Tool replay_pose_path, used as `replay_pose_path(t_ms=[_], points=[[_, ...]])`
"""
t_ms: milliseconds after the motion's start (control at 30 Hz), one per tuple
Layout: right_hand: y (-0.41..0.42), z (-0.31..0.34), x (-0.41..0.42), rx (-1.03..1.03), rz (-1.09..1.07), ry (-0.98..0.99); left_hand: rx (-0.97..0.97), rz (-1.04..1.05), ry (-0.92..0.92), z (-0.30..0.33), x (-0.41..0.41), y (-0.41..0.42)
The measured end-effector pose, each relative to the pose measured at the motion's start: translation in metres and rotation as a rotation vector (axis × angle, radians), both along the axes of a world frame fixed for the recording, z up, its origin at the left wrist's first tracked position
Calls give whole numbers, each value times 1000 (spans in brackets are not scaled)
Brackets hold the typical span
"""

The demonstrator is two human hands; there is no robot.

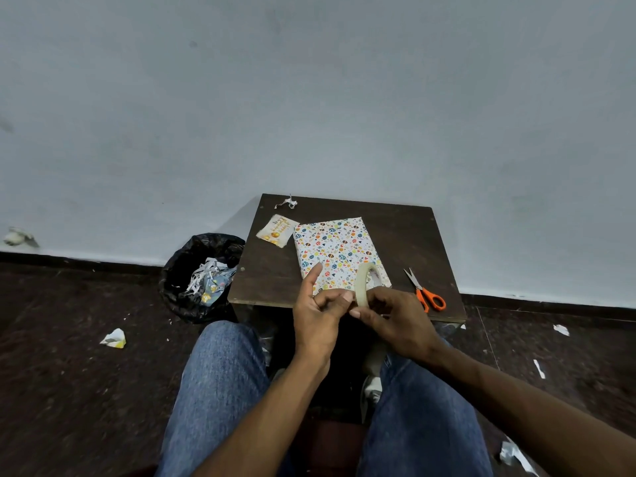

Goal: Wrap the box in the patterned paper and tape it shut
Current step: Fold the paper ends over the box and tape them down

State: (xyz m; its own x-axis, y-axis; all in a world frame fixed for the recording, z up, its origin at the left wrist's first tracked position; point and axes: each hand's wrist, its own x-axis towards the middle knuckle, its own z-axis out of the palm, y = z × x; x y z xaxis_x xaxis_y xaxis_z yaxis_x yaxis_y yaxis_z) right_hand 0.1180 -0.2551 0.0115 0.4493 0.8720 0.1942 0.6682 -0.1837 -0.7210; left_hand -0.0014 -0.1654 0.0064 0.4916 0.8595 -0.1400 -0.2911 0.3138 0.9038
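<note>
Item: flat rectangular box wrapped in white paper patterned with small coloured eggs and hearts. Location: flat on small dark brown wooden table, slightly left of centre, long axis running away from the viewer and skewed a little; near end partly hidden behind both hands. Top face and far edges fully covered, paper smooth and close to the box. No loose flap visible; near end and underside not visible, so closure there not determinable. Judged mostly wrapped, taping of a remaining seam probably pending.

Item: roll of pale translucent tape. Held upright on edge above near end of box, presumably kept clear of the paper while the free end is sought.

Right hand: fingers curled around lower part of roll, gripping it, steadying it for the peel.

Left hand: thumb and curled fingers pinching at rim of roll, apparently picking at tape end; index finger extended, pointing toward box. Pulled strip, if any, too faint to confirm.

Item: orange-handled scissors. On table right of box, blades shut, within easy reach of right hand, likely staged for cutting tape.

Item: small cream greeting tag with gold print. On table, just beside far left corner of box.

Item: black-lined waste bin holding paper offcuts. On floor left of table.
</note>
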Motion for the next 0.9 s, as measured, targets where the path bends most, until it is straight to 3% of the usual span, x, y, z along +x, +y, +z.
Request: replay_pose_path(t_ms=[233,400,567,667,733,800,900], points=[[0,-1,44,-191,-231,-314,159,19,216,-13,-12,11],[3,-19,91,-322,-295,-536,182,-17,260,-13,-20,13],[11,-35,106,-469,-268,-646,176,-20,283,-12,-20,15],[17,-42,110,-558,-296,-603,173,-23,283,-11,-20,15],[21,-44,106,-406,-314,-560,168,-31,279,-11,-20,15],[24,-40,91,-107,-304,-476,158,-41,271,-11,-20,16],[33,-27,53,108,-239,-221,117,-52,256,-10,-18,14]])
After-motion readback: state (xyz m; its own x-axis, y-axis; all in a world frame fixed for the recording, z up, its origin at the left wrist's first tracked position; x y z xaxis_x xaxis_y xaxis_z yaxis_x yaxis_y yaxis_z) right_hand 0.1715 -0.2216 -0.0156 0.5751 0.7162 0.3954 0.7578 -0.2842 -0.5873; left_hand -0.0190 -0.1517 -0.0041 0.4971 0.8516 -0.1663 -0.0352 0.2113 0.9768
